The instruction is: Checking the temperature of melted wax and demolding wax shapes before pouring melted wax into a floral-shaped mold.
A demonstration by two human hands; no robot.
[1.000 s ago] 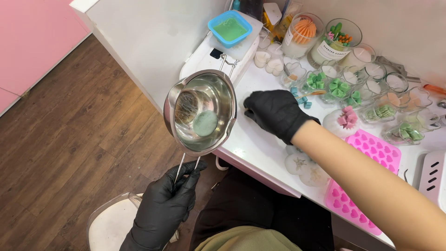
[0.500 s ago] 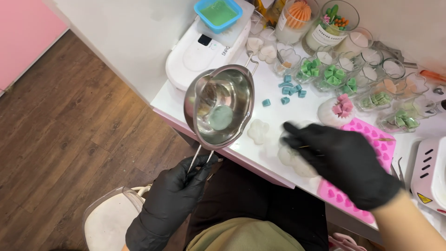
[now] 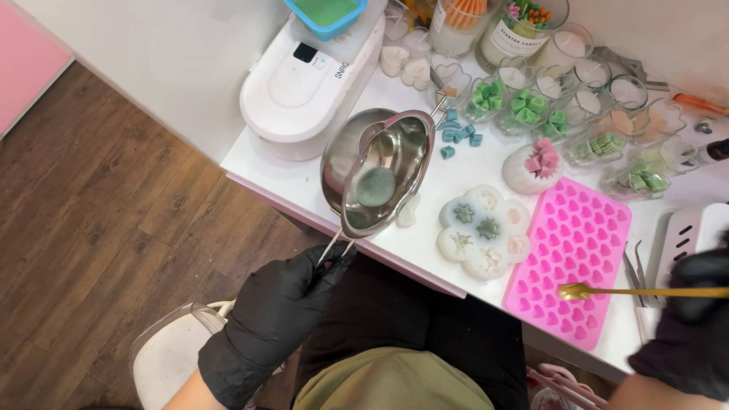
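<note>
The white table [image 3: 425, 250] takes most of the right side, and below it is the brown wooden floor [image 3: 114, 212]. On the table's far left part stands a white oval machine [image 3: 300, 91] with a blue tray of green wax [image 3: 325, 11] on top. Near the front edge lies a pink silicone mould [image 3: 581, 250] with many small heart holes, and just beside it on the left is a white flower-shaped mould [image 3: 486, 231] with small green stars inside.

The steel melting pot [image 3: 373, 173] hangs in the air above the table's front edge, tilted, with a round greenish piece of wax [image 3: 376, 186] inside. Its thin wire handle goes down to the left hand [image 3: 281, 319], which wears a black glove and is closed tightly around the handle's end, below the pot and in front of the table.

The right hand [image 3: 695, 326], also gloved in black, is at the right border, well apart from the pot. Its fingers are closed on a gold spoon [image 3: 630, 291], whose bowl lies over the pink mould.

Behind are glass jars [image 3: 592, 99] and small turquoise wax pieces [image 3: 459, 135].
</note>
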